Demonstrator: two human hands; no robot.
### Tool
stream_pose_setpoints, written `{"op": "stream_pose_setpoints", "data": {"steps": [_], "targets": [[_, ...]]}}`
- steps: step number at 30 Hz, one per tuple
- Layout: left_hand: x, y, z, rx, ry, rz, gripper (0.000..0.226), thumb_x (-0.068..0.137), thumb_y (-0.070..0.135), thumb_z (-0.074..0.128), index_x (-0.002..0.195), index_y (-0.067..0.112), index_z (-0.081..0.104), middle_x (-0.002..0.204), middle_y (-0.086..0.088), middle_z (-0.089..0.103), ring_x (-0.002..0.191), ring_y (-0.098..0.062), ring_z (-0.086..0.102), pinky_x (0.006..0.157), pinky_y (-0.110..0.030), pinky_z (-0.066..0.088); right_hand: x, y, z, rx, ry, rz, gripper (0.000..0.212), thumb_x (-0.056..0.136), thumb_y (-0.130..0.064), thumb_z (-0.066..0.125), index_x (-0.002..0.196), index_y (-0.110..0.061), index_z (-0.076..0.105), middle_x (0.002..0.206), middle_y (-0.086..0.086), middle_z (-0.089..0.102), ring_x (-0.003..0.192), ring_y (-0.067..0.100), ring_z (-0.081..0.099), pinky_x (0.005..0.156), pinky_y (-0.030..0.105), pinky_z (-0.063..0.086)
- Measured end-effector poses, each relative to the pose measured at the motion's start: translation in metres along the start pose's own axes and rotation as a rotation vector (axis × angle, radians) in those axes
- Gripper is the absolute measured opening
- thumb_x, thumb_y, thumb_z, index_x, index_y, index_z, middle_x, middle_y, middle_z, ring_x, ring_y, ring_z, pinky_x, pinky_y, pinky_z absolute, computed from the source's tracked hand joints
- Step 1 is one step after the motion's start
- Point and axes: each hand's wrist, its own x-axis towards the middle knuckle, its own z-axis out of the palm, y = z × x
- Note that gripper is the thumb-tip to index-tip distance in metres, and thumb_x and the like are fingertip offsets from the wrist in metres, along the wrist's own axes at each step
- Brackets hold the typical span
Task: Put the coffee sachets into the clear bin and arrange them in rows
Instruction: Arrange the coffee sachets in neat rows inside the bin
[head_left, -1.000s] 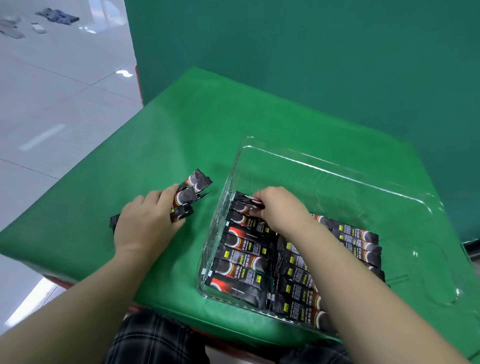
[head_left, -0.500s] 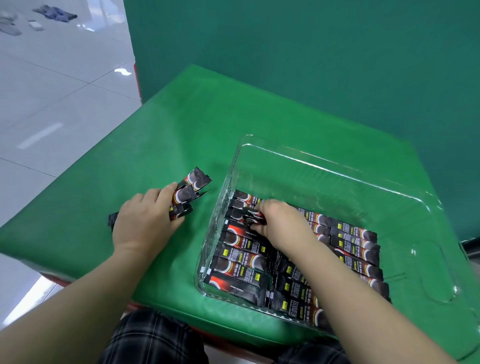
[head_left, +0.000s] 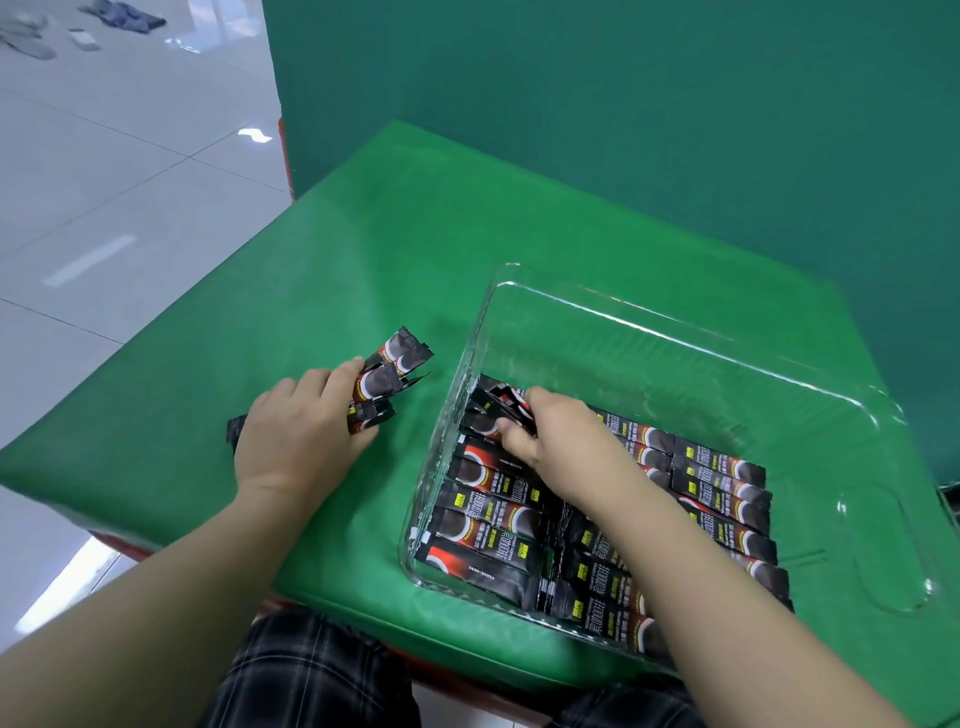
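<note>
From the head view, long narrow black coffee sachets (head_left: 491, 514) printed with red swooshes, a dark cup and small yellow labels are seen laid flat in the clear rectangular plastic bin (head_left: 675, 332), which is set on the green cloth-covered worktop (head_left: 363, 249). They are ranged side by side in rows along the near half of the bin floor, long axes lying roughly left to right across the bin, cup ends turned left in some and right in others. The right hand (head_left: 550, 431) is placed inside the bin at the far end of the left row, its fingers curled onto one sachet there (head_left: 493, 402). A small bundle of the same black sachets (head_left: 387, 382) is gripped by the left hand (head_left: 296, 431) on the worktop just left of the bin, the bundle's long axis slanted up and to the right, its ends fanned out beyond the fingers.
</note>
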Motion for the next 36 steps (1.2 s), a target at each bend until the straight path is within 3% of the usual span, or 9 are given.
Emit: {"op": "stream_pose_setpoints", "data": {"steps": [4,7,14,15,18,21,24,28,36], "targets": [[0.0,-0.001,0.0,0.0,-0.009,0.008,0.067,0.071,0.04,0.08,0.126,0.009,0.057,0.092,-0.013,0.067,0.07,-0.033,0.06,0.062,-0.041,0.051,-0.004,0.001,-0.001,0.072,-0.024,0.022,0.03,0.099,-0.03,0.036,0.072,-0.019,0.029,0.071,-0.002,0.036,0.061,0.011,0.035,0.057,0.034,0.023],[0.0,-0.001,-0.001,-0.001,-0.007,0.008,0.067,0.071,0.039,0.081,0.125,0.009,0.058,0.091,-0.013,0.067,0.069,-0.034,0.06,0.061,-0.041,0.051,-0.003,0.006,0.0,0.089,-0.07,0.034,0.023,0.1,-0.029,0.038,0.082,-0.014,0.035,0.072,-0.003,0.037,0.063,0.012,0.038,0.058,0.032,0.023],[0.0,-0.001,-0.002,0.0,-0.008,0.009,0.066,0.071,0.039,0.081,0.125,0.008,0.058,0.09,-0.014,0.067,0.069,-0.034,0.06,0.061,-0.042,0.051,-0.001,0.013,-0.002,0.195,-0.057,0.122,0.022,0.089,-0.03,0.063,0.08,-0.016,0.049,0.075,-0.001,0.051,0.068,0.016,0.049,0.053,0.027,0.032],[-0.001,-0.001,-0.002,0.001,-0.008,0.009,0.066,0.071,0.039,0.081,0.125,0.009,0.058,0.091,-0.014,0.067,0.07,-0.034,0.06,0.061,-0.042,0.051,0.0,0.012,-0.001,0.216,-0.061,0.126,0.02,0.087,-0.031,0.065,0.088,-0.015,0.055,0.082,0.001,0.057,0.076,0.02,0.055,0.057,0.027,0.036],[-0.001,-0.001,-0.001,0.0,-0.012,0.004,0.066,0.071,0.039,0.081,0.125,0.009,0.058,0.091,-0.013,0.067,0.069,-0.034,0.06,0.061,-0.042,0.051,0.003,0.009,0.001,0.247,-0.071,0.139,0.05,0.083,-0.034,0.069,0.123,-0.008,0.057,0.118,0.01,0.062,0.108,0.027,0.057,0.082,0.029,0.045],[0.0,-0.001,-0.001,-0.001,-0.023,-0.001,0.066,0.072,0.04,0.08,0.126,0.01,0.058,0.092,-0.013,0.067,0.071,-0.033,0.06,0.063,-0.041,0.051,0.008,0.003,0.004,0.246,-0.095,0.144,0.062,0.079,-0.039,0.07,0.129,-0.006,0.053,0.117,0.015,0.062,0.101,0.025,0.058,0.077,0.027,0.043],[0.0,0.0,-0.002,-0.01,-0.018,-0.001,0.064,0.071,0.038,0.081,0.125,0.01,0.059,0.091,-0.013,0.067,0.07,-0.033,0.06,0.062,-0.041,0.051,0.013,0.002,0.009,0.125,-0.093,0.138,0.06,0.079,-0.043,0.069,0.123,-0.004,0.057,0.115,0.02,0.063,0.104,0.032,0.059,0.082,0.032,0.048],[0.0,0.0,-0.002,-0.006,-0.018,-0.005,0.065,0.071,0.039,0.08,0.125,0.01,0.059,0.091,-0.013,0.067,0.07,-0.033,0.06,0.062,-0.041,0.051,0.012,0.005,0.007,0.015,0.057,0.043,0.039,0.085,-0.043,0.062,0.103,-0.009,0.064,0.089,0.012,0.066,0.086,0.031,0.061,0.071,0.033,0.049],[0.0,0.0,-0.002,0.0,-0.034,-0.005,0.066,0.072,0.04,0.079,0.126,0.01,0.057,0.094,-0.013,0.067,0.072,-0.034,0.061,0.064,-0.042,0.052,-0.002,0.012,0.01,-0.205,-0.055,-0.042,0.043,0.083,-0.047,0.064,0.103,-0.01,0.059,0.102,0.005,0.06,0.096,0.026,0.058,0.075,0.033,0.048]]}}
